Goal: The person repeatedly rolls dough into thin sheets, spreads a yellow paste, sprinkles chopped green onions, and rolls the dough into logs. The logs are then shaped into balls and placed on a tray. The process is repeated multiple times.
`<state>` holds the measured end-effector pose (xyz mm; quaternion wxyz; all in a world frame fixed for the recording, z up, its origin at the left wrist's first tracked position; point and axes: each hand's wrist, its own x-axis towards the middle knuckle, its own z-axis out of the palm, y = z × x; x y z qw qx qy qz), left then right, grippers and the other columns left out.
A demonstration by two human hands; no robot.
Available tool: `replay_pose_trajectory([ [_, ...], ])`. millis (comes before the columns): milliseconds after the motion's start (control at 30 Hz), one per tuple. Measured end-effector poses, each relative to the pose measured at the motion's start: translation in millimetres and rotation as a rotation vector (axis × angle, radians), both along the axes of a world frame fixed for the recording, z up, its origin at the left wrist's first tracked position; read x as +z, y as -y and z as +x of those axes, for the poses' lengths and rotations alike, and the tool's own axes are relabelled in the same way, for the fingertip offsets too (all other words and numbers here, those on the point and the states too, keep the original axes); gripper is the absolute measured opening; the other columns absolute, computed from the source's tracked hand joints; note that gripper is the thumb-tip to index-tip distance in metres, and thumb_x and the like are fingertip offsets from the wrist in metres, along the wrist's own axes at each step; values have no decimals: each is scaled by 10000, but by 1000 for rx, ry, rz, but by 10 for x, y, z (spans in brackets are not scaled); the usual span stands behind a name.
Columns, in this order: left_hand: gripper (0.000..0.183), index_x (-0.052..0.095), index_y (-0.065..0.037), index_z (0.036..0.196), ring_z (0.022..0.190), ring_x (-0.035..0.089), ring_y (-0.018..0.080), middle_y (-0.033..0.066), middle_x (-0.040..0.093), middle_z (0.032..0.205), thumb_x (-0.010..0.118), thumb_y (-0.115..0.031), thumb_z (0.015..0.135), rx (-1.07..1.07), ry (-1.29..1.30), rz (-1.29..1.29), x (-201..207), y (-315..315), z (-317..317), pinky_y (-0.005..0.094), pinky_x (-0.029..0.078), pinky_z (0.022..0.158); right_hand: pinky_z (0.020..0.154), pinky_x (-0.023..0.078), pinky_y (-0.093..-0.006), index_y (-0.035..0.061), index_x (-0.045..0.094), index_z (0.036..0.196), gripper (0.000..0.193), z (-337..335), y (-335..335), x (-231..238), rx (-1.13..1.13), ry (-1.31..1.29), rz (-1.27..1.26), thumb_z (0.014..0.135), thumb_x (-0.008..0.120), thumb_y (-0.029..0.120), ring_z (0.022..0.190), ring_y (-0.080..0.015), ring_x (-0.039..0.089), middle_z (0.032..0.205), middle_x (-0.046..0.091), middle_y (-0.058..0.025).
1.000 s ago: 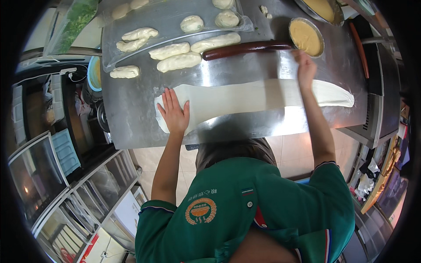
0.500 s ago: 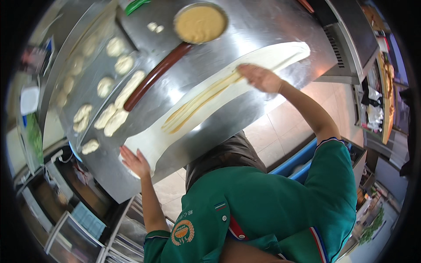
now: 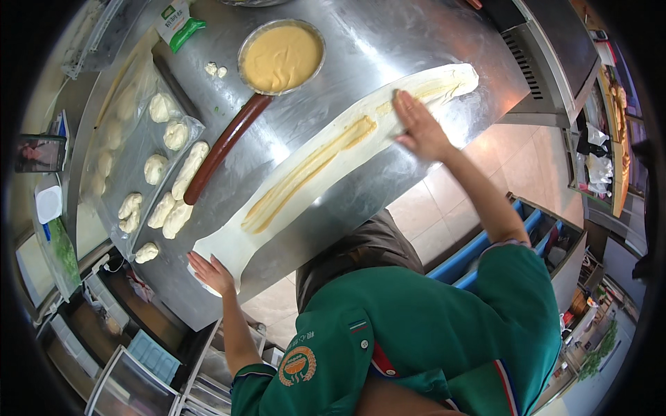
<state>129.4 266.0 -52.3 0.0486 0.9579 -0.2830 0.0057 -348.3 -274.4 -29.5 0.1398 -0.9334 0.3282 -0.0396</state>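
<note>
A long, thin sheet of dough (image 3: 291, 182) lies slantwise across the steel table, with yellowish paste (image 3: 305, 175) streaked along its middle and smeared thinly toward its far right end. My left hand (image 3: 211, 273) rests flat on the near left end, fingers stretched out. Over the right part of the sheet my right hand (image 3: 420, 129) lies with its fingers extended and thumb apart, touching the smeared area. Neither hand holds anything. Beyond the sheet stands a round metal bowl (image 3: 283, 55) of the same yellowish paste. A dark brown rolling pin (image 3: 229, 147) lies between bowl and dough pieces.
Several dough pieces (image 3: 175, 135) sit at the left, some under clear plastic film (image 3: 104, 201). Two small dough bits (image 3: 216, 69) lie left of the bowl. A green and white packet (image 3: 182, 29) is at the far left. The steel table (image 3: 388, 35) ends near my waist.
My right hand has slid a little along the sheet toward its far right end, leaving the paste there spread thin. My left hand has stayed on the near end. The view has shifted slightly.
</note>
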Motion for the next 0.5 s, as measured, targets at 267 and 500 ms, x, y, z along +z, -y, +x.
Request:
replay_pose_trajectory([
  [267, 657, 261, -78, 1626, 1560, 224, 338, 143, 241, 1694, 474, -341, 1062, -40, 28, -68, 17, -1, -47, 606, 157, 1217, 1279, 123, -460, -116, 142, 1581, 997, 401, 38, -249, -413, -35, -70, 984, 537, 579, 1564, -415, 130, 1659, 152, -319],
  [500, 689, 257, -26, 1615, 1565, 195, 367, 180, 217, 1694, 471, -371, 1058, -6, -30, -122, 42, 27, -96, 631, 117, 1217, 1277, 137, -485, -93, 92, 1595, 1054, 2085, -2541, -46, 118, 115, 99, 939, 601, 556, 1568, -420, 113, 1668, 134, -301],
])
